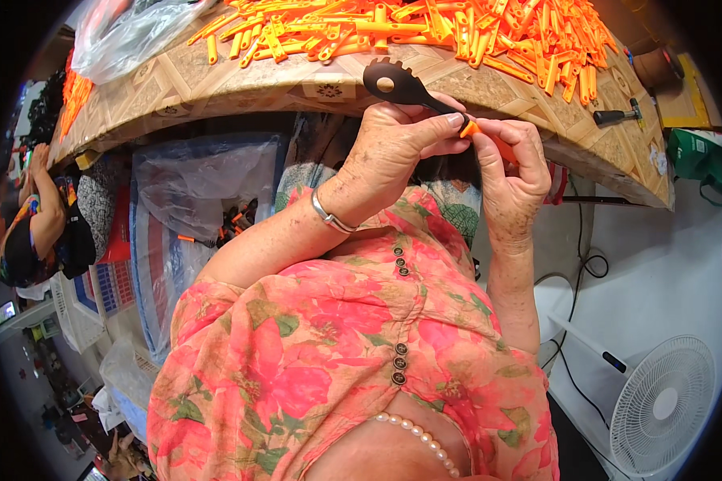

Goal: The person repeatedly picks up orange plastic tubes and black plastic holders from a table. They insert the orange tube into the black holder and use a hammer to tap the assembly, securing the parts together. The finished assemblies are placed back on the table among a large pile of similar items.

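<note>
While both hands are raised in front of the chest, just off the near edge of the desk (337,86), a black toothed spoon (413,90) is held between them. The left hand (401,144) is closed on the spoon's neck, thumb laid along it and fingers behind, with the toothed head pointing up and to the left. The right hand (512,172) pinches with thumb and forefinger at an orange handle (471,128) at the neck's lower end; how far the two parts are joined cannot be told, as the fingers cover the rest. A metal bracelet (329,212) is on the left wrist. On the desk, a large heap of loose orange handles (417,32) lies beyond the hands, with a clear plastic bag (128,40) to its left. A hammer (618,115) with a black grip lies near the desk's right end. Below the desk at left, a plastic-lined sack (204,168) contains black and orange pieces (237,220). A white fan (664,405) stands at lower right, with a black cable (579,264) near it. At far left, a co-worker (36,216) is at the desk's other end; the details there are too small to report.
</note>
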Available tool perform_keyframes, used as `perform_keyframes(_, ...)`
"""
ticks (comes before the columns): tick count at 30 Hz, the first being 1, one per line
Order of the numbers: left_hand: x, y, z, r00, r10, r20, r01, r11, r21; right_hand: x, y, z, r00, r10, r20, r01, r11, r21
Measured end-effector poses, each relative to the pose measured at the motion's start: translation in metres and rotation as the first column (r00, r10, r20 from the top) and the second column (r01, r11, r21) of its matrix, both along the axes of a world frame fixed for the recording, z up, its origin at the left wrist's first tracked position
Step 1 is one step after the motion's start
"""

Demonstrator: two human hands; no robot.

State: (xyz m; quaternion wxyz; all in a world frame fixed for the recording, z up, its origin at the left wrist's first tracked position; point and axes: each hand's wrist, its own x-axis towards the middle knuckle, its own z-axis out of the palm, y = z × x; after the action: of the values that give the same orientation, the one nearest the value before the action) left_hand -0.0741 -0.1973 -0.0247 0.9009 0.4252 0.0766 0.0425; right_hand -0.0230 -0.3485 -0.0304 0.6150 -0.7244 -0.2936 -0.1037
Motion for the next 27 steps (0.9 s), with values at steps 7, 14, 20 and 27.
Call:
perform_keyframes(7, -0.002, 0.001, -0.001, 0.998, -0.014, 0.059, 0.001, 0.977, 0.215, -0.002, 0.001, -0.001, 0.995, 0.001, -0.104, 0.002, 1.000, 0.028)
perform_keyframes(14, -0.003, -0.002, -0.003, 0.992, 0.024, 0.124, -0.064, 0.943, 0.325, 0.000, -0.002, 0.001, 0.986, 0.000, -0.165, -0.009, 0.999, -0.049)
perform_keyframes(20, -0.006, -0.006, -0.009, 0.990, -0.003, 0.142, -0.055, 0.913, 0.405, -0.001, -0.008, 0.002, 0.980, 0.082, -0.179, -0.094, 0.994, -0.062)
perform_keyframes(27, -0.010, -0.011, -0.015, 0.966, 0.063, 0.251, -0.212, 0.747, 0.630, -0.007, -0.001, -0.002, 0.991, 0.007, -0.131, -0.022, 0.994, -0.110)
